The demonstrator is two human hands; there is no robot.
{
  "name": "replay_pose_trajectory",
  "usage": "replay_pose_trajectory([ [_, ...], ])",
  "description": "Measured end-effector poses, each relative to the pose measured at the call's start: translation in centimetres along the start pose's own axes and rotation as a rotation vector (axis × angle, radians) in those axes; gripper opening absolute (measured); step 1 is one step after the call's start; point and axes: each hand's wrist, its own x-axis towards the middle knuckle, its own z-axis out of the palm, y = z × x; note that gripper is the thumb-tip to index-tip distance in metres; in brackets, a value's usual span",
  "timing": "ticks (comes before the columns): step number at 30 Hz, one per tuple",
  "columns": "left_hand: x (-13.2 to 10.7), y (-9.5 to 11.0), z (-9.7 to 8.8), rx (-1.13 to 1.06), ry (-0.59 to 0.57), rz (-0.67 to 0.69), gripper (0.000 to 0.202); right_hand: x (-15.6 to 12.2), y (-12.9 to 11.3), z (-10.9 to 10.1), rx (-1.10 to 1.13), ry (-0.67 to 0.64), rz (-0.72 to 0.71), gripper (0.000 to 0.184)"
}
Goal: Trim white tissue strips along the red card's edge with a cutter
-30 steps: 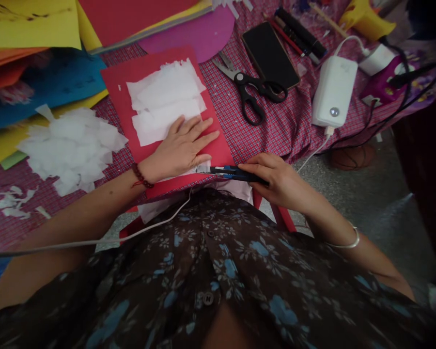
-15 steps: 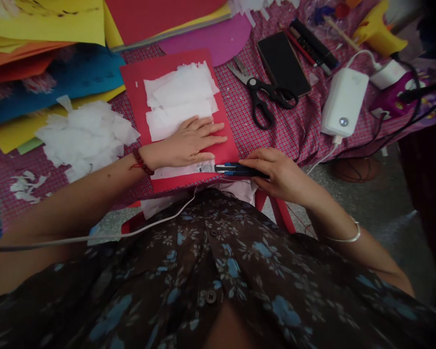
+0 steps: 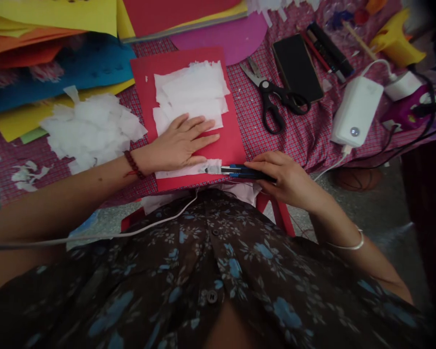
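Note:
My left hand (image 3: pixel 179 144) lies flat, fingers stretched out, on a red sheet of paper (image 3: pixel 236 140) covered with white torn paper pieces (image 3: pixel 192 92). My right hand (image 3: pixel 283 177) is closed round a blue and black utility knife (image 3: pixel 236 170) at the sheet's near edge. The knife's tip rests on a white paper strip (image 3: pixel 183 169) just under my left hand.
A heap of torn white paper (image 3: pixel 90 131) lies to the left. Black scissors (image 3: pixel 272 102), a black phone (image 3: pixel 297 68), pens (image 3: pixel 327 46) and a white power bank (image 3: pixel 356 111) with cables sit to the right. Coloured sheets (image 3: pixel 54 63) are stacked at the back. The checked tablecloth (image 3: pixel 298 135) ends near my body.
The knife's tip has slid left along the near edge onto the white strip. My left hand stays pressed on the sheet. The view has shifted a little.

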Motion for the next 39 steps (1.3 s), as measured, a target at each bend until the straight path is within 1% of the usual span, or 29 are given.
replay_pose_trajectory([
  [5,0.2,0.0,0.2,-0.036,0.030,-0.019,0.092,0.8,0.1,0.0,0.017,-0.028,-0.003,0.043],
  [11,0.2,0.3,-0.2,-0.081,0.030,-0.032,0.093,0.8,0.4,-0.8,0.052,-0.073,0.018,0.045],
  [18,0.2,0.6,-0.3,-0.084,0.047,-0.032,0.085,1.0,0.1,-0.4,0.027,-0.058,0.018,0.043],
  [23,0.2,0.7,-0.5,-0.038,0.026,-0.027,0.063,1.1,0.2,-0.2,0.010,-0.037,0.009,0.045],
  [25,0.1,0.7,-0.5,-0.016,0.025,-0.024,0.060,1.1,0.2,-0.2,-0.006,-0.046,0.010,0.044],
  [33,0.1,0.4,-0.3,-0.028,0.034,-0.024,0.074,1.3,-0.5,0.3,0.008,-0.042,-0.005,0.042],
  [36,0.1,0.3,-0.3,-0.042,0.030,-0.025,0.074,0.8,-0.9,0.4,0.029,-0.045,0.006,0.041],
  [39,0.1,0.1,-0.1,-0.048,0.028,-0.024,0.082,-0.4,-1.3,0.4,0.023,-0.033,0.020,0.043],
])
